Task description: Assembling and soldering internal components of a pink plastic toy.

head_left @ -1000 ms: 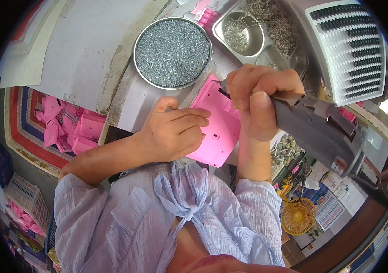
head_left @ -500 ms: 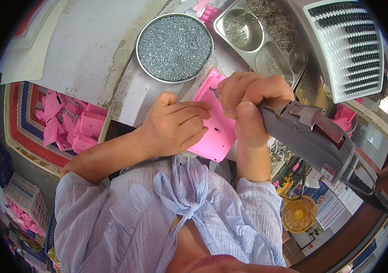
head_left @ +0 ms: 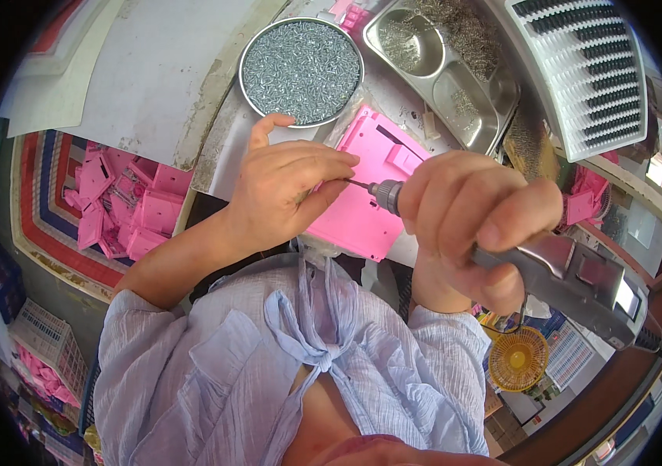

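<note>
In my right hand [head_left: 474, 221] is a grey electric screwdriver [head_left: 571, 276], its cord running off to the lower right. Its thin bit points left and reaches the fingertips of my left hand [head_left: 288, 182]. Those fingertips are pinched together at the bit's tip; whatever they hold is too small or hidden to name. Below both hands lies a flat pink plastic panel [head_left: 358, 221] with slots and a raised block, partly covered by my left hand. Just beyond my left hand stands a round metal bowl [head_left: 246, 93] full of small silvery screws.
A steel compartment tray [head_left: 471, 140] with small metal parts sits at the far right, beside a white rack [head_left: 579, 147] with black rows. To the left, a striped-lined box [head_left: 28, 210] holds pink plastic parts. A yellow basket [head_left: 517, 359] is at the lower right.
The screwdriver has come down and its bit has swung toward my left hand. My right hand has moved right with it. My left fingers have closed into a pinch at the bit.
</note>
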`<action>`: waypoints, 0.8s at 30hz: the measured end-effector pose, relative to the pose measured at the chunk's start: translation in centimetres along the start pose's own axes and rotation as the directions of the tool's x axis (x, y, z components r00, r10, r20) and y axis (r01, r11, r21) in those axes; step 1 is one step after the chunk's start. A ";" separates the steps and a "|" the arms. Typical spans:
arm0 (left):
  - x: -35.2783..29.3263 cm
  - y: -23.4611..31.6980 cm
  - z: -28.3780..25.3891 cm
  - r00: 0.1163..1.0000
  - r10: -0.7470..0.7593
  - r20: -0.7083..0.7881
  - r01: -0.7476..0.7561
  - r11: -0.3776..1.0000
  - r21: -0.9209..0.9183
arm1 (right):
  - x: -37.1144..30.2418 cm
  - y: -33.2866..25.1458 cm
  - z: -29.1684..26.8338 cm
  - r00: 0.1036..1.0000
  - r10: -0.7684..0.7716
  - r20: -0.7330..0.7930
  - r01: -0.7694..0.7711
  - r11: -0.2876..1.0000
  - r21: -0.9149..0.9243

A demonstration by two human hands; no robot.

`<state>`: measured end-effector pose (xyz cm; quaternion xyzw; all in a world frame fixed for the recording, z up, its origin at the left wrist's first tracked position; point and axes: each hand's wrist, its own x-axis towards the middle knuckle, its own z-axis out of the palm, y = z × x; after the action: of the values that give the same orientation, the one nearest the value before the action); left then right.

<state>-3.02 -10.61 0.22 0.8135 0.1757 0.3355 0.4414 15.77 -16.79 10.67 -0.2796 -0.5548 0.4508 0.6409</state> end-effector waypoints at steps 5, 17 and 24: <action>-0.1 -0.6 -0.7 0.992 0.110 0.061 -0.115 0.990 0.081 | -0.9 0.5 0.8 0.997 0.046 -0.062 -0.036 0.989 0.143; 5.4 -5.5 -4.7 0.998 0.047 0.034 -0.058 0.836 0.545 | -3.3 1.9 3.0 0.972 0.186 -0.143 -0.177 0.981 0.074; 5.7 -6.6 -4.3 0.997 -0.044 0.063 -0.002 0.803 0.596 | -3.1 2.7 4.2 0.957 0.237 -0.166 -0.262 0.953 -0.150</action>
<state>-1.92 -1.14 -1.41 0.9206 0.2645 0.2285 0.1740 11.02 -18.96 7.90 -0.4336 -0.5030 0.4577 0.5912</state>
